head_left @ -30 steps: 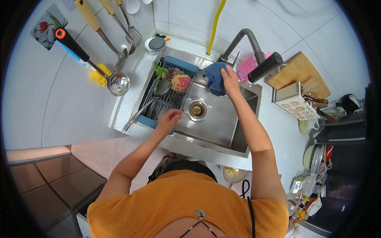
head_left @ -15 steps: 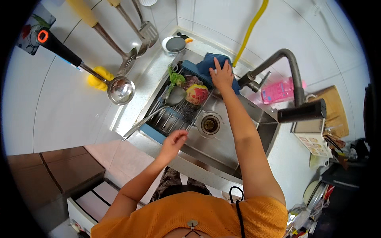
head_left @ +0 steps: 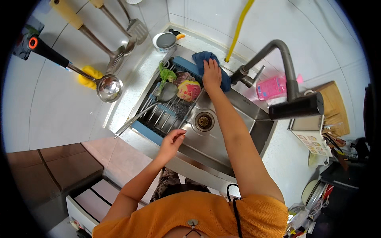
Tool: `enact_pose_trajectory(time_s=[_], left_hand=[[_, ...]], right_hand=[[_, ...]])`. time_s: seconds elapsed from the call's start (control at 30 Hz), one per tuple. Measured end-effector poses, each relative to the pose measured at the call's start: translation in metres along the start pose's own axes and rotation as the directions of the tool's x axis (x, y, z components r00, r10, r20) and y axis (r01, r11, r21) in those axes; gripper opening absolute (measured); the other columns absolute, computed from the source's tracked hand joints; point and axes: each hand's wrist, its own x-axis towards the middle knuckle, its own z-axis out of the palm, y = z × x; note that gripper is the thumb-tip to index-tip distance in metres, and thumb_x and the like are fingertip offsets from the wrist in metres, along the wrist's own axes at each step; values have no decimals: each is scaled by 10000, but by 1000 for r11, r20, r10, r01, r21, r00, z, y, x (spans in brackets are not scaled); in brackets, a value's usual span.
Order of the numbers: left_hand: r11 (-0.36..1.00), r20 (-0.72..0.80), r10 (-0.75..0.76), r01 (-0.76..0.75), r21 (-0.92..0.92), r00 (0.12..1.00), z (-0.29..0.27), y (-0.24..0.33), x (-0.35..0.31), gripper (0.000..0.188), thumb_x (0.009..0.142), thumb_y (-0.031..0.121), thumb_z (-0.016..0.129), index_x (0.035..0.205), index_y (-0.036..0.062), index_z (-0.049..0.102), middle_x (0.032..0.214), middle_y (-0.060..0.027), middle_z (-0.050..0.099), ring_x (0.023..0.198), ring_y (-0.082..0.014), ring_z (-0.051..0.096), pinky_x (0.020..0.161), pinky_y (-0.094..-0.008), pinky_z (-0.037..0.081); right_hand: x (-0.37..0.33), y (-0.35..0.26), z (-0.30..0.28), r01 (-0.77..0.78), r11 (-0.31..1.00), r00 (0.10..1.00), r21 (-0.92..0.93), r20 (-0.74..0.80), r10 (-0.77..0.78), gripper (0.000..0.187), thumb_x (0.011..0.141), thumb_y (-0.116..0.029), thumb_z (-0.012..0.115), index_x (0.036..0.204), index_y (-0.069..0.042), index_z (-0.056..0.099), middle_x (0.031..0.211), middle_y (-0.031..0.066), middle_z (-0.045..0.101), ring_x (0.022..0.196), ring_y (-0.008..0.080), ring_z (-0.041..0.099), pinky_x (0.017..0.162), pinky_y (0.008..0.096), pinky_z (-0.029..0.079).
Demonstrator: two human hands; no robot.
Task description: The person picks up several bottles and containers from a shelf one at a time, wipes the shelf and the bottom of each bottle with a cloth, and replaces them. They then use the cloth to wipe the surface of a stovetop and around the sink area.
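At the back edge of the sink (head_left: 222, 158), my right hand (head_left: 212, 75) presses on a crumpled blue cloth (head_left: 203, 56), its fingers laid over the cloth. My left hand (head_left: 171, 143) hovers over the sink's near edge, fingers curled and thumb against them, with nothing visible in it. To the left of my right hand, a rack with blue ends (head_left: 147, 133) spans the sink. On it lie a metal ladle (head_left: 168, 93), green leaves (head_left: 167, 74) and a red-and-yellow printed bag (head_left: 188, 91).
A dark faucet (head_left: 291, 75) arches over the sink's right side, near a pink pack (head_left: 271, 88). A lidded tub (head_left: 164, 41) stands at the back left corner. Another ladle (head_left: 109, 88) and several long-handled utensils hang on the left wall. A wooden board (head_left: 332, 107) leans at right.
The whole view has shifted slightly. My right hand stays on the cloth, its fingers closer together than before. My left hand remains curled over the near edge.
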Motion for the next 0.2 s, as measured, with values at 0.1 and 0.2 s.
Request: enact_pose_trajectory(time_s=[0.1,0.2], left_hand=[[995,46,44,-48,91,998,4,-15,6,181,891,100,534,1052,29,576,896,1,575,810,-69,521,736,-208,418],[997,92,-29,22,76,995,16,-13,5,187,891,105,536,1057,32,576,886,-1,573,806,-71,517,734,-206,416]], right_hand=[[-28,16,-27,48,998,999,-39,-20,-48,387,805,-89,480,1188,-98,527,1200,95,500,1135,283,454,913,399,412],[-51,37,-31,16,997,1000,-74,24,-14,405,780,-81,519,1183,-125,536,1216,107,489,1148,315,440,927,404,404]])
